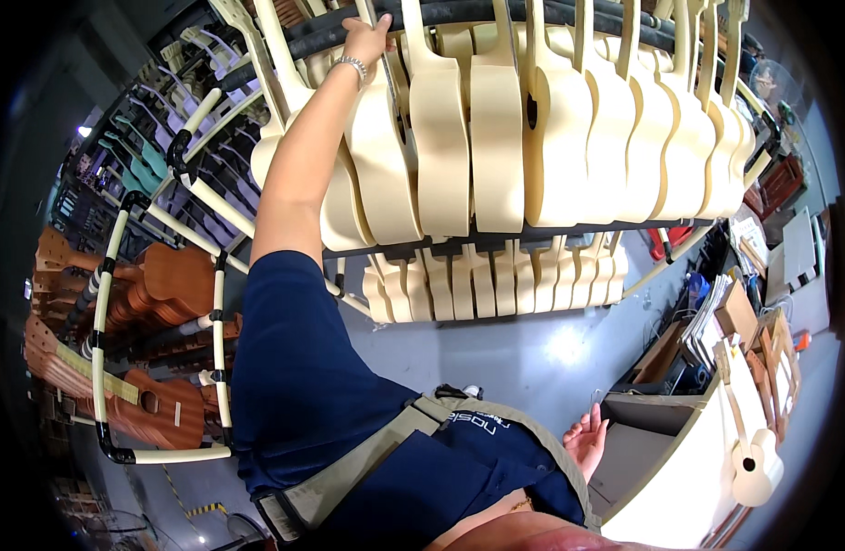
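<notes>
Instrument workshop showing itself: pale guitar-shaped instruments filling two-level rack, brown ones crowding pipe frame at left, lilac and teal bodies lining up behind (quite some colour chart!), brown panels cluttering right side.

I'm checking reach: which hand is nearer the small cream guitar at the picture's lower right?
Right. The right hand is left of the small cream guitar in the picture, not touching it; the left hand is much farther off, at the upper rack.
</notes>
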`<state>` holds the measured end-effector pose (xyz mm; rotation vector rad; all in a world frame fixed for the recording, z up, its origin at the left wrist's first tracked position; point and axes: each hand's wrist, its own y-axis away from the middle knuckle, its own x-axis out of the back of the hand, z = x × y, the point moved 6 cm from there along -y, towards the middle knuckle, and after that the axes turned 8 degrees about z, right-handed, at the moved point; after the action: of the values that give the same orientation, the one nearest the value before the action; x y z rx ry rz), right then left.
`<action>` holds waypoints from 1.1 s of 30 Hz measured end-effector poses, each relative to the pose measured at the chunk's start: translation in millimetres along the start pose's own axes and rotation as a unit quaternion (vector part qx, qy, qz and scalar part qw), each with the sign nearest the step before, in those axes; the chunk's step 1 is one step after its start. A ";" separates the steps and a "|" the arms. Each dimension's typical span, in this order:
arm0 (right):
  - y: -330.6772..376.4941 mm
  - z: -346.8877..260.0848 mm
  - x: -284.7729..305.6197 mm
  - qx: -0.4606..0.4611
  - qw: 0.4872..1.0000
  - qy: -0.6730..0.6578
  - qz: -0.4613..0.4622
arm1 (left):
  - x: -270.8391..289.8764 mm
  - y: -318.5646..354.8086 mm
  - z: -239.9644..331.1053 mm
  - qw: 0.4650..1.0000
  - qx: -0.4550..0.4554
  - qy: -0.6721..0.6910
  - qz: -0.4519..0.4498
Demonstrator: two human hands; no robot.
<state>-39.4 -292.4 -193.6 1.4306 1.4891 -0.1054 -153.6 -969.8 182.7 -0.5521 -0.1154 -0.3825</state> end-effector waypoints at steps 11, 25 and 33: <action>-23.1 21.3 -13.1 -0.041 0.999 0.007 -0.021 | 122.2 38.1 20.9 0.834 -0.295 -0.299 0.360; -25.0 21.8 -26.6 -0.075 0.995 0.045 -0.041 | 159.1 -4.4 -69.8 0.953 -0.062 -0.278 0.100; -25.9 29.4 -2.8 -0.113 0.991 0.050 -0.059 | 192.2 46.2 4.2 0.928 -0.147 -0.329 0.097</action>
<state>-43.2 -321.4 -219.9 1.1809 1.6118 0.0613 41.6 -993.5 203.7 -0.9686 -0.6548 -0.0047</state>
